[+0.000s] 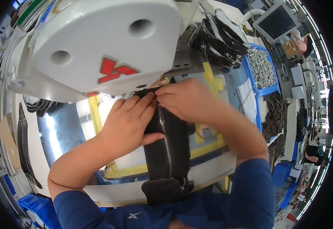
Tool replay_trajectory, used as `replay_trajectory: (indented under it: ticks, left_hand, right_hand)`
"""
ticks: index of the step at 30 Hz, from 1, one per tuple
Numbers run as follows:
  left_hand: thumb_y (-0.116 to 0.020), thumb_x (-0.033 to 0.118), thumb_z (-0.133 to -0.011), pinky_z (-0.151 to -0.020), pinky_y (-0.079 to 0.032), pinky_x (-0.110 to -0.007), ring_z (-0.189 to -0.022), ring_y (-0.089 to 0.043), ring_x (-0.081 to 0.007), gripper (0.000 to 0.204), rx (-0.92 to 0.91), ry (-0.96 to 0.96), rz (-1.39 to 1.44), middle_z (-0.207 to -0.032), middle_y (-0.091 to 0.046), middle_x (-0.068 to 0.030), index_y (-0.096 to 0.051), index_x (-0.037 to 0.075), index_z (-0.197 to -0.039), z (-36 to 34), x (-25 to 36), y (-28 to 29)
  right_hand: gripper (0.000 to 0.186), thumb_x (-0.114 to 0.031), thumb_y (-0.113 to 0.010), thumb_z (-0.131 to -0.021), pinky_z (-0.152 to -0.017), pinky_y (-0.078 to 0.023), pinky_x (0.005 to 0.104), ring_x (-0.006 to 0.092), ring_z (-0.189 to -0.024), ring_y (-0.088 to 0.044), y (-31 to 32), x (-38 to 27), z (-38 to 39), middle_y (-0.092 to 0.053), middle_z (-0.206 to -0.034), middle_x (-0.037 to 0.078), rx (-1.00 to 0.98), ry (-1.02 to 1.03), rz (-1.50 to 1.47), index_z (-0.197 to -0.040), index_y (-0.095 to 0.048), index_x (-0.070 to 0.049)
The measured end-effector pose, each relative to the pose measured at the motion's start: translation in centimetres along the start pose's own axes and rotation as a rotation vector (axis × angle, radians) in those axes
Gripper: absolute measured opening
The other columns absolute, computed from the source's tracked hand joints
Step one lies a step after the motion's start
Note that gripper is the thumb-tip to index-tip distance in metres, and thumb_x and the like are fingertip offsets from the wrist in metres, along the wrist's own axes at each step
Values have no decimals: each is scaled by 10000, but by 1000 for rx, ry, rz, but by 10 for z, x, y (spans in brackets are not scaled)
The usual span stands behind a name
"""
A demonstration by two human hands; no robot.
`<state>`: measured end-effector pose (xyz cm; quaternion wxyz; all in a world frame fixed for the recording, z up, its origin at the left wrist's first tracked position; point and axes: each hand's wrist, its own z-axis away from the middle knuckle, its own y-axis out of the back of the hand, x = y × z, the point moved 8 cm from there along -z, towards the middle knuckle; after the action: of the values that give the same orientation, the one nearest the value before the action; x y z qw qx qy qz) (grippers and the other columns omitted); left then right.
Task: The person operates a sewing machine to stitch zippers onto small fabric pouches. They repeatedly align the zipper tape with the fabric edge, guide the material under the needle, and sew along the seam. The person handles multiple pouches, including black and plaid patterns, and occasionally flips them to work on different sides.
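A long black zippered panel (pixel 179 152) lies lengthwise on the work surface, running from under the machine head toward my body. A silver metal zip (pixel 167 149) runs along it, with a slider partway. Its near end has a rounded flap (pixel 160 189) edged by another zip. My left hand (pixel 126 122) rests on the panel's left side, fingers stretched forward and thumb spread near the zip. At the far end, my right hand (pixel 189 100) has its fingers closed on the panel beside the zip. The white sewing machine head (pixel 109 42) hangs just beyond and hides the needle area.
Yellow tape strips (pixel 130 172) frame the plate. A bundle of black pieces (pixel 219 42) stands at the far right, near a blue tray (pixel 264 91) of small metal parts. More dark pieces (pixel 275 114) lie at the right; a black strip (pixel 24 141) lies left. A monitor (pixel 276 22) stands behind.
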<state>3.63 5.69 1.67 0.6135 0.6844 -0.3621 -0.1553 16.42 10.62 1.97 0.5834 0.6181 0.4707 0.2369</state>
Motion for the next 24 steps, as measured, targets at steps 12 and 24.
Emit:
replay_trajectory:
  ticks: [12,24]
  left_hand:
    - [-851,585,-770,-987,-493,-441,-1193,-645,-326,892,-108,102,0,-1472,-634,-175,-646,-30,-1383,2,-9,5]
    - [-910,487,-736,-1065,-488,-478,-1256,-646,-376,864,-105,146,139,-1485,-627,-205,-641,-34,-1370,6,-26,12]
  right_hand:
    - [207,-211,-715,-916,-822,-624,373,220,-1053,-759,2,-6,-12,-793,-1190,48,-41,5,27,-1051,-822,-96]
    - [193,-215,-683,-925,-812,-626,390,229,-1054,-749,-6,-11,-22,-784,-1179,57,36,-2,20,-985,-798,-72]
